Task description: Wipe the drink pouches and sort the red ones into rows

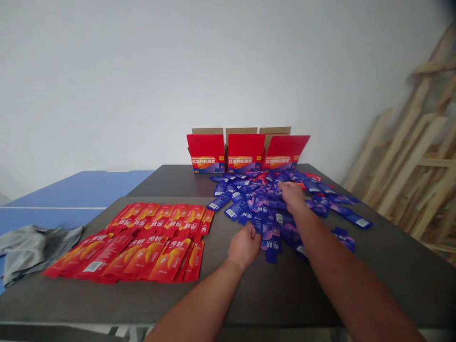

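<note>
A loose pile of blue sachets [237, 209] lies on the dark table, with a few red ones among them at the back. My left hand [245, 247] is closed at the pile's near left edge, its fingers curled beside a blue sachet; whatever it may hold is too small to make out. Further back, my right hand [292, 195] reaches over the middle of the pile with its fingers pressed together, touching the sachets; what they hold is hidden. Left of my hands, red sachets [171, 259] lie overlapping in two rows.
Three open red boxes [245, 152] stand side by side at the table's back. A grey cloth [32, 247] lies at the left on a blue table [89, 190]. Wooden slats [402, 156] lean at the right. The dark table's [228, 304] front edge runs below my forearms.
</note>
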Motion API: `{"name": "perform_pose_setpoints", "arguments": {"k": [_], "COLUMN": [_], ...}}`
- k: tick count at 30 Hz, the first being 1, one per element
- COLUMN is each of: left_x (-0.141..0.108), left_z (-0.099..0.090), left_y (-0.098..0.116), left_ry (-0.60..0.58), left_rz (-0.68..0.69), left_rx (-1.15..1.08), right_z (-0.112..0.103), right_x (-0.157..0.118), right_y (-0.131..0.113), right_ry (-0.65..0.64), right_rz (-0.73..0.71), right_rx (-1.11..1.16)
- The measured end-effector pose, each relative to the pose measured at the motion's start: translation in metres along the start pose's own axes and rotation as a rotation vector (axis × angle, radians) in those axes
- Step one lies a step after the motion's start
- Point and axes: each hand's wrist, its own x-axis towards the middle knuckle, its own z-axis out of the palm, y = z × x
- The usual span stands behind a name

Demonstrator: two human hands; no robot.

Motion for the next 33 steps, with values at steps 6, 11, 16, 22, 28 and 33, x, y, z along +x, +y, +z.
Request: {"name": "perform_pose_setpoints", "arguments": {"k": [6, 11, 16, 22, 28, 33], "left_x": [-0.002, -0.004, -0.005, -0.006, -0.006, -0.007], "left_z": [0.000, -0.001, -0.001, -0.003, -0.001, 0.002], "left_y": [0.001, 0.001, 0.002, 0.005, 0.006, 0.004], "left_ry": [-0.009, -0.030, -0.043, -0.044, -0.044, -0.028], "left_rz": [-0.017, -0.021, -0.024, -0.054, -0.064, -0.046], "left_rx": [0.004, -0.010, 0.001, 0.009, 0.004, 0.002], "right_z": [0.031, 0.065, 0.070, 0.042, 0.043, 0.071], "right_x": [0.061, 0.084, 0.083, 0.072, 0.084, 0.089], "right_y": [0.015, 0.018, 0.021, 0.024, 0.023, 0.017], "right_ry": [-0.396, -0.543, -0.652, -0.694, -0.625, -0.533], "right_rz": [-0.148, -0.156, -0.192, -0.219, -0.122, -0.173], "right_rx": [-0.626, -0.702, -0.777, -0.859, -0.932, -0.897]}}
